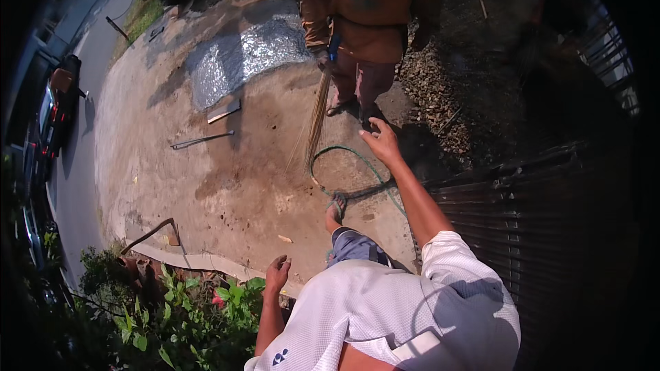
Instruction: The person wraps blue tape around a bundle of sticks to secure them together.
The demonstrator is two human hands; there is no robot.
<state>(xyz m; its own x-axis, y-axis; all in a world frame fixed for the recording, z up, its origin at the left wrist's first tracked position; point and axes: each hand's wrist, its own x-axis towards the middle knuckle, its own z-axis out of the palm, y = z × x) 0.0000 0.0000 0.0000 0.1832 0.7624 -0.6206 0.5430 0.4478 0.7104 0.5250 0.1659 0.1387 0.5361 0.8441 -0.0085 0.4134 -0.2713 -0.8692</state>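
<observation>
My right hand (382, 143) reaches forward over the dirt ground, fingers apart, holding nothing. It hovers near a loop of green hose (344, 152) lying on the ground. My left hand (278, 273) hangs low at my side, loosely curled and empty, above green plants. In front of me stands another person in orange clothes (364, 7), holding a straw broom (317, 117) whose bristles point down at the ground. My sandalled foot (335, 206) steps forward next to the hose.
A dark metal gate (536, 206) runs along the right. Gravel (440, 89) lies beside it. A silvery sheet (240, 58), a flat board (224, 111) and a metal bar (201, 140) lie on the ground. Plants (179, 309) grow lower left; a parked car (58, 106) stands on the road.
</observation>
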